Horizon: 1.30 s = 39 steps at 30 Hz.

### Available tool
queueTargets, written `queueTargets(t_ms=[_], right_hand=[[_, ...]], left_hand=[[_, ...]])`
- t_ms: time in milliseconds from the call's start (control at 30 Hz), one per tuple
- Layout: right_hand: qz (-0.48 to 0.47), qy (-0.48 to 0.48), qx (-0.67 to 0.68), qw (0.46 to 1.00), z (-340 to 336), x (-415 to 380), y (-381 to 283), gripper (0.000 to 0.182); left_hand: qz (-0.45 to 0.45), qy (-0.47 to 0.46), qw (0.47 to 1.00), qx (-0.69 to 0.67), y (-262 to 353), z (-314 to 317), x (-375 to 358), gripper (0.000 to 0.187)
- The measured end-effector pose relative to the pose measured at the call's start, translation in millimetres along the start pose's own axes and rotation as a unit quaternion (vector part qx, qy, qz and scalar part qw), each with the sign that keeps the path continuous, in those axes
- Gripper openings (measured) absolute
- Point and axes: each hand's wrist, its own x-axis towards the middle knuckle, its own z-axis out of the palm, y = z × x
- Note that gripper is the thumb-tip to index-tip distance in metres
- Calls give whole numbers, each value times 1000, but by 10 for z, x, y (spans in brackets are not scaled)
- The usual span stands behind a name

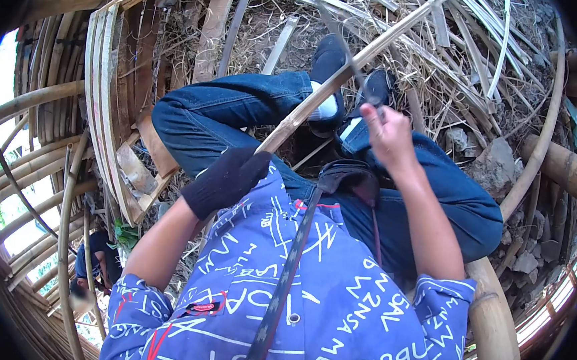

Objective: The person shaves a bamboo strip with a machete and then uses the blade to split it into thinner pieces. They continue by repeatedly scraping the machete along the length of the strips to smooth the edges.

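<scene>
Bamboo scraps (445,37) surround gloved left hand (225,179) holding strip (350,67).

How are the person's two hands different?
The left hand wears a black glove; the right hand is bare. The left hand closes around the near end of the bamboo strip, low by the lap; the right hand sits farther along and grips the handle of a blade laid across the strip. Both hands are closed, and both work on the same strip.
</scene>
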Motion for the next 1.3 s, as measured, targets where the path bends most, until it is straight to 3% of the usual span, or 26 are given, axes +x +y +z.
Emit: queueTargets(t_ms=[33,133,200,333,1000,1100,1167,1200,1267,1300], right_hand=[[12,-45,-9,999,75,-91,-39,57],[-100,-101,-74,987,259,-263,-104,55],[-107,-110,-65,986,242,-208,-25,56],[-153,-101,-147,972,171,-37,147,59],[-214,-29,-200,956,150,55,319,64],[-217,-22,-212,953,140,49,337,64],[-215,-30,-216,952,135,21,353,64],[-217,-29,-222,950,127,59,358,64],[-212,-25,-230,950,122,79,414,64],[-204,-22,-237,950,115,65,454,65]], left_hand=[[-9,-5,1000,-11,41,-3,45,43],[-18,8,1000,-18,-29,20,105,44],[-16,19,1000,-12,-52,50,105,44],[-21,19,1000,-13,93,59,78,45],[-13,7,1000,-15,38,70,-21,45],[5,4,1000,-27,2,63,-8,46],[104,23,993,42,-114,95,9,46],[107,27,993,44,-78,67,15,46],[-43,-6,999,-29,18,50,-48,47],[-47,-9,998,-30,-32,60,-99,47]])
